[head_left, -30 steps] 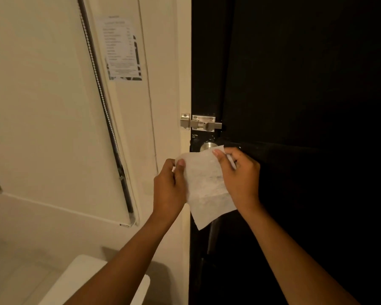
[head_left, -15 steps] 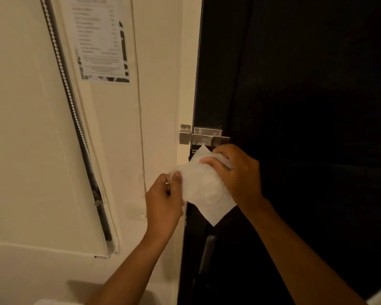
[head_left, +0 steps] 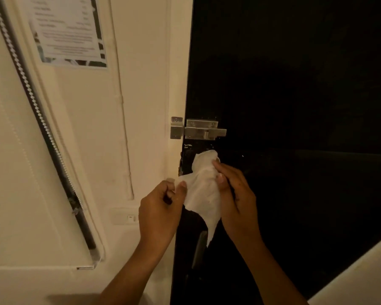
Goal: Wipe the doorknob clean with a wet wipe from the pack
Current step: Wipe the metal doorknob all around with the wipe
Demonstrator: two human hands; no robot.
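A white wet wipe (head_left: 204,186) is draped over the doorknob at the left edge of the black door (head_left: 295,84); the knob itself is hidden under it. My left hand (head_left: 158,210) pinches the wipe's left corner between thumb and forefinger. My right hand (head_left: 235,194) presses the wipe's right side against the covered knob with its fingertips. The wipe's lower corner hangs down between my wrists. The wipe pack is not in view.
A steel slide bolt (head_left: 198,129) sits just above the knob, bridging door and cream frame. A printed notice (head_left: 68,31) hangs on the wall at the upper left, beside a slanted dark rod with a bead chain (head_left: 42,119). A wall switch (head_left: 124,216) lies left of my left hand.
The view has moved closer to the door. The wipe went from being held flat between both hands to being wrapped over the knob, with my right hand pushing it on.
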